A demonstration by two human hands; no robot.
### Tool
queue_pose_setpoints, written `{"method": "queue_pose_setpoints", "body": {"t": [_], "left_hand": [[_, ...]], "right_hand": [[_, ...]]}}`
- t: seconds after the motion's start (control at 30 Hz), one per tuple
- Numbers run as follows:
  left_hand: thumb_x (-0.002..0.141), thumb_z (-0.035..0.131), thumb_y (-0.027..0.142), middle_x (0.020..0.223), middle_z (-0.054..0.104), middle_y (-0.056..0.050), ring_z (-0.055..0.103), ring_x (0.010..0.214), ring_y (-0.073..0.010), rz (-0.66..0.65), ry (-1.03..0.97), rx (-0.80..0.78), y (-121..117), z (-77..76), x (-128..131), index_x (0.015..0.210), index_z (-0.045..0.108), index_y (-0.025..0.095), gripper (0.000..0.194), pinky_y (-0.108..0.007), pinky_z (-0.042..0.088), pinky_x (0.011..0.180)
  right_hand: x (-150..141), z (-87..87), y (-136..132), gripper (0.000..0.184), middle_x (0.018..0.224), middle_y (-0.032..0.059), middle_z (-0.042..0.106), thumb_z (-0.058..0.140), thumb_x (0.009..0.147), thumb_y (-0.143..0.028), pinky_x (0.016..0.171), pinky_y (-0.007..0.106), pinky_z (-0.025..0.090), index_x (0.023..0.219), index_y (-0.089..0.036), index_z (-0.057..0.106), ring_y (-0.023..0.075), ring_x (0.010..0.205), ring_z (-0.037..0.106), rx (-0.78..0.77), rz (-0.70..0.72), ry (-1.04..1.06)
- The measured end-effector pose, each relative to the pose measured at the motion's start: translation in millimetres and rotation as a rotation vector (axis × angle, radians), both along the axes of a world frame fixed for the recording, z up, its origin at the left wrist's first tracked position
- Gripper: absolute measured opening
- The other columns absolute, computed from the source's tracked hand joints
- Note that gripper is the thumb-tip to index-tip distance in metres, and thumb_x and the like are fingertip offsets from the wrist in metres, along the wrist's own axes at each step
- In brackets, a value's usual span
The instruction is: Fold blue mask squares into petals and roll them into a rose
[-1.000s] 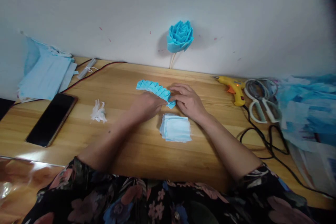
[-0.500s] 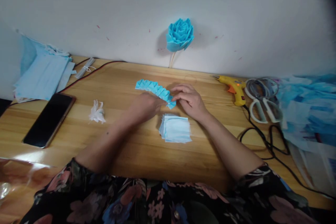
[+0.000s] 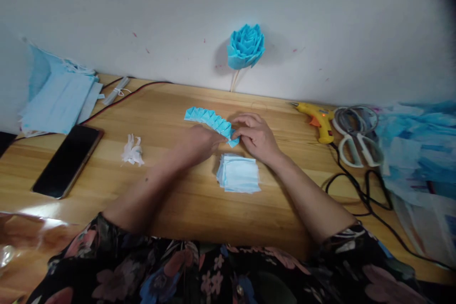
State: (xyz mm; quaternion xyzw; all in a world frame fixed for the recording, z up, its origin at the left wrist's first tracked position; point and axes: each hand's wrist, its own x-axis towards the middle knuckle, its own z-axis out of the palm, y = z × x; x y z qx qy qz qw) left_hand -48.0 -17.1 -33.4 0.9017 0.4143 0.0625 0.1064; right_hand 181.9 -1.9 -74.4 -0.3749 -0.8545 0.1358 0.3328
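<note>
A curved row of folded blue fabric petals (image 3: 208, 118) lies on the wooden table in front of me. My left hand (image 3: 200, 144) is closed at its right end, fingertips pinching the near edge. From the other side my right hand (image 3: 257, 136) holds the last petal (image 3: 233, 140) with bent fingers, the thumb partly hidden. Just below both hands sits a stack of pale blue fabric squares (image 3: 240, 174). Behind them a finished-looking blue fabric flower (image 3: 245, 46) on thin sticks stands against the wall.
At right are a yellow glue gun (image 3: 318, 121) with a black cord (image 3: 352, 183), white-handled scissors (image 3: 359, 149) and a heap of blue fabric pieces (image 3: 420, 147). To the left lie a phone (image 3: 67, 161), face masks (image 3: 59, 99), glue sticks (image 3: 117, 90) and white scraps (image 3: 132, 150).
The hands and the petal row keep nearly the same place, with only tiny finger shifts at the last petal. The whole view has moved slightly.
</note>
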Motion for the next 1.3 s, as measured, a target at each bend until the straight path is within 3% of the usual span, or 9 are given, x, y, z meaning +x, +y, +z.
{"method": "queue_pose_setpoints", "body": {"t": [0.13, 0.3, 0.43, 0.5, 0.6, 0.73, 0.97, 1.1, 1.3], "left_hand": [[0.091, 0.050, 0.015, 0.092, 0.079, -0.006, 0.069, 0.078, -0.0180, 0.011, 0.000, -0.013, -1.2, 3.1, 0.3, 0.107, 0.078, 0.026, 0.034, -0.027, 0.047, 0.073], [0.094, 0.048, 0.017, 0.100, 0.078, -0.007, 0.071, 0.084, -0.0205, 0.012, 0.045, -0.066, -2.0, 10.3, 1.2, 0.110, 0.077, 0.027, 0.035, -0.028, 0.047, 0.073], [0.095, 0.050, 0.021, 0.110, 0.077, -0.007, 0.071, 0.095, -0.0237, 0.040, 0.075, -0.146, -3.1, 17.3, 3.3, 0.115, 0.076, 0.028, 0.034, -0.031, 0.048, 0.079], [0.095, 0.049, 0.022, 0.113, 0.076, -0.008, 0.071, 0.097, -0.0245, 0.048, 0.080, -0.163, -3.7, 18.7, 3.6, 0.118, 0.075, 0.028, 0.034, -0.032, 0.048, 0.081], [0.096, 0.047, 0.023, 0.117, 0.075, -0.010, 0.070, 0.101, -0.0273, 0.028, 0.045, -0.165, -2.3, 15.9, 1.2, 0.118, 0.075, 0.026, 0.036, -0.034, 0.047, 0.083], [0.093, 0.052, 0.022, 0.118, 0.075, -0.008, 0.070, 0.102, -0.0281, 0.043, -0.151, -0.201, 5.3, 6.4, -6.0, 0.115, 0.077, 0.027, 0.034, -0.034, 0.046, 0.084], [0.084, 0.063, 0.030, 0.097, 0.080, -0.002, 0.069, 0.083, -0.0195, 0.111, -0.558, -0.380, 18.0, -6.4, -9.0, 0.096, 0.082, 0.025, 0.023, -0.027, 0.047, 0.074], [0.083, 0.062, 0.034, 0.099, 0.079, -0.004, 0.068, 0.085, -0.0177, 0.201, -0.768, -0.415, 23.0, -6.9, -10.3, 0.094, 0.080, 0.018, 0.026, -0.025, 0.048, 0.076], [0.083, 0.063, 0.035, 0.085, 0.077, -0.004, 0.064, 0.076, -0.0170, 0.168, -0.636, -0.333, 20.7, -7.3, -7.3, 0.089, 0.079, 0.018, 0.025, -0.026, 0.043, 0.069]], "right_hand": [[0.7, -1.3, 1.0, 0.033, 0.108, 0.0069, 0.071, 0.046, 0.080, 0.000, 0.094, 0.044, 0.047, 0.082, -0.022, 0.071, 0.0245, 0.107, 0.062, 0.028, -0.117, 0.051], [-0.6, 2.2, 0.3, 0.029, 0.111, 0.0030, 0.072, 0.049, 0.081, -0.005, 0.098, 0.043, 0.044, 0.079, -0.024, 0.071, 0.0252, 0.114, 0.061, 0.036, -0.008, -0.013], [2.0, 2.1, 1.3, 0.028, 0.098, 0.0059, 0.074, 0.048, 0.082, -0.006, 0.088, 0.040, 0.045, 0.082, -0.022, 0.070, 0.0249, 0.096, 0.064, -0.013, -0.304, -0.011], [1.6, 3.3, 0.6, 0.025, 0.097, 0.0067, 0.075, 0.050, 0.085, -0.011, 0.085, 0.040, 0.044, 0.093, -0.021, 0.072, 0.0258, 0.094, 0.064, -0.029, -0.364, -0.062], [-3.0, 7.3, -2.4, 0.021, 0.100, 0.0074, 0.075, 0.056, 0.090, -0.025, 0.082, 0.039, 0.041, 0.102, -0.022, 0.073, 0.0270, 0.095, 0.062, -0.035, -0.313, -0.166], [-10.1, 11.2, -4.8, 0.017, 0.092, 0.0065, 0.073, 0.061, 0.091, -0.035, 0.079, 0.036, 0.037, 0.091, -0.023, 0.073, 0.0255, 0.090, 0.061, -0.033, -0.255, -0.243], [-12.6, 4.8, 2.5, 0.011, 0.081, 0.0049, 0.070, 0.063, 0.086, -0.026, 0.074, 0.034, 0.036, 0.078, -0.021, 0.069, 0.0226, 0.082, 0.059, -0.054, -0.203, -0.227], [-10.2, 1.1, 6.5, 0.013, 0.078, 0.0043, 0.070, 0.062, 0.086, -0.027, 0.076, 0.034, 0.039, 0.075, -0.021, 0.067, 0.0215, 0.079, 0.060, -0.092, -0.172, -0.105], [-5.0, -2.0, 8.2, 0.029, 0.082, 0.0039, 0.073, 0.051, 0.094, -0.041, 0.077, 0.033, 0.048, 0.083, -0.021, 0.069, 0.0197, 0.077, 0.065, -0.303, -0.161, 0.188]]}}
